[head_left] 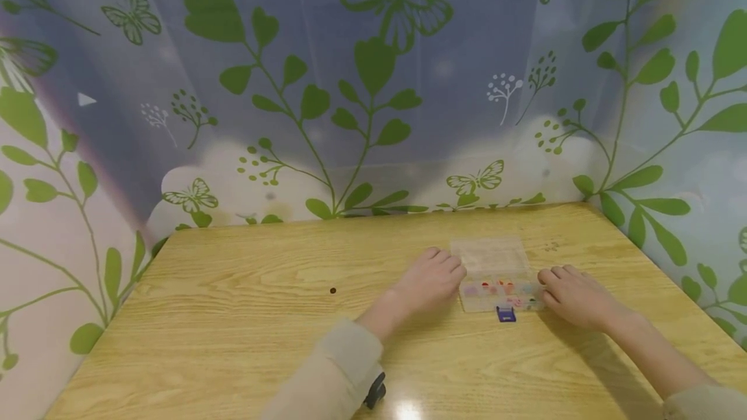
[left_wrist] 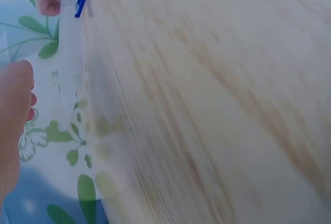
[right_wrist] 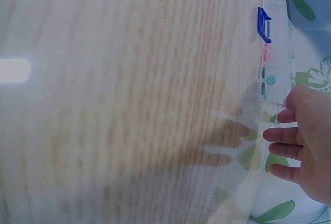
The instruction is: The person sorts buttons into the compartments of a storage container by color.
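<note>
A clear plastic compartment box [head_left: 478,304] lies on the table with its transparent lid [head_left: 490,255] folded back. Small red, pink and green pieces [head_left: 506,286] sit in its compartments, and a blue latch [head_left: 506,314] hangs at its front. My left hand [head_left: 430,280] is over the box's left edge, fingers bent toward the thumb; I cannot tell whether a small piece is between the fingertips. At the box's right end is my right hand [head_left: 580,297]. Its fingers [right_wrist: 283,136] are loosely extended, and the thumb is right at the box's corner in the right wrist view.
A small dark round piece [head_left: 332,290] lies on the wooden table [head_left: 233,329] left of my left hand. Several tiny pieces [head_left: 551,246] lie behind my right hand. A leaf-patterned curtain [head_left: 292,148] surrounds the table's back and sides. A black strap part [head_left: 376,391] shows below my left sleeve.
</note>
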The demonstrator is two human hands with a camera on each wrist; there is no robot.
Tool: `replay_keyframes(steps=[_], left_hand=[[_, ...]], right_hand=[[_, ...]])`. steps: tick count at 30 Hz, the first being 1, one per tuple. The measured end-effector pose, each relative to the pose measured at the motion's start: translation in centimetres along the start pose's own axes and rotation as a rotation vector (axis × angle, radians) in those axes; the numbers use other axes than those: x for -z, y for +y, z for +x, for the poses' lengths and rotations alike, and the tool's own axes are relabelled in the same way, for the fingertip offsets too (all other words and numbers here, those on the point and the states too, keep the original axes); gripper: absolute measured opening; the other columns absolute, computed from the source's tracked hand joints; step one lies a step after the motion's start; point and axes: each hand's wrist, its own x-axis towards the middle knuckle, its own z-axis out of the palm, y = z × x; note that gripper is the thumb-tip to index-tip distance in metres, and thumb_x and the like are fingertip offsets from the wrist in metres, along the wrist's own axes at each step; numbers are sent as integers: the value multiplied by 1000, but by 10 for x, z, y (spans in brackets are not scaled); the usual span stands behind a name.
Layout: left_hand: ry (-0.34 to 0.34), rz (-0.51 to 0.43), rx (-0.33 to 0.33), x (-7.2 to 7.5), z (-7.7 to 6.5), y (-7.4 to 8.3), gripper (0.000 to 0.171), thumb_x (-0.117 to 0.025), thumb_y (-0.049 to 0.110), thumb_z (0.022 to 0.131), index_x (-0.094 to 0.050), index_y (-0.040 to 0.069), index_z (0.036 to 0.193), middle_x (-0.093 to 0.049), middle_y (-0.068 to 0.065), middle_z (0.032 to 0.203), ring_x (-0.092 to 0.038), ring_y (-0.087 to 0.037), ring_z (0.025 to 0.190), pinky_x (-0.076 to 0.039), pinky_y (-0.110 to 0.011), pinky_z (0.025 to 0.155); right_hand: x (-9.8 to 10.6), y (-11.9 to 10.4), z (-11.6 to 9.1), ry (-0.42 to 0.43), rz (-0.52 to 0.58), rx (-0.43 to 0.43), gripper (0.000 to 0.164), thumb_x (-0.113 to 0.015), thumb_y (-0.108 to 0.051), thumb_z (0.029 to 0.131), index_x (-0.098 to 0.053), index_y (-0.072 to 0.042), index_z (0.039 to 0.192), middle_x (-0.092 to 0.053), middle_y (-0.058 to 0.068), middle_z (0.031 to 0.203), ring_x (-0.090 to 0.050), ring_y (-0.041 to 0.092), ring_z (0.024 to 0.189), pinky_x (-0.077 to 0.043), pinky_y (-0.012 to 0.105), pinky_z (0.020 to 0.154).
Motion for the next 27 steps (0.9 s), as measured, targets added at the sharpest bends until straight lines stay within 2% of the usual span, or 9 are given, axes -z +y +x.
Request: replay_keyframes(steps=[7,17,24,27], left_hand=[[-36,-23,-14,5,14,9,18,-46,32,95,-59,21,102,-57,8,100,-50,-10,97,-37,-25,88],[-26,-28,1,5,30,21,16,-47,30,95,-61,23,101,-58,11,97,-49,-8,92,-36,-25,85],[-8,-50,9,0,39,30,18,-49,34,95,-65,26,96,-58,14,89,-47,-6,83,-35,-23,80],[-23,-34,4,-2,42,34,17,-50,33,94,-66,28,94,-58,15,89,-46,-6,81,-35,-23,78]], right_hand=[[0,1,1,3,0,3,16,-54,-17,91,-42,-16,80,-39,-4,74,-42,19,72,-31,32,59],[-1,1,0,3,0,3,16,-55,-17,91,-43,-15,81,-40,-5,74,-44,20,73,-32,33,59],[0,0,-1,-3,13,8,14,-54,-16,91,-44,-15,81,-40,-5,75,-42,19,72,-32,33,60],[0,1,-1,-4,16,12,13,-53,-15,92,-44,-15,82,-39,-5,75,-39,17,70,-31,33,60]])
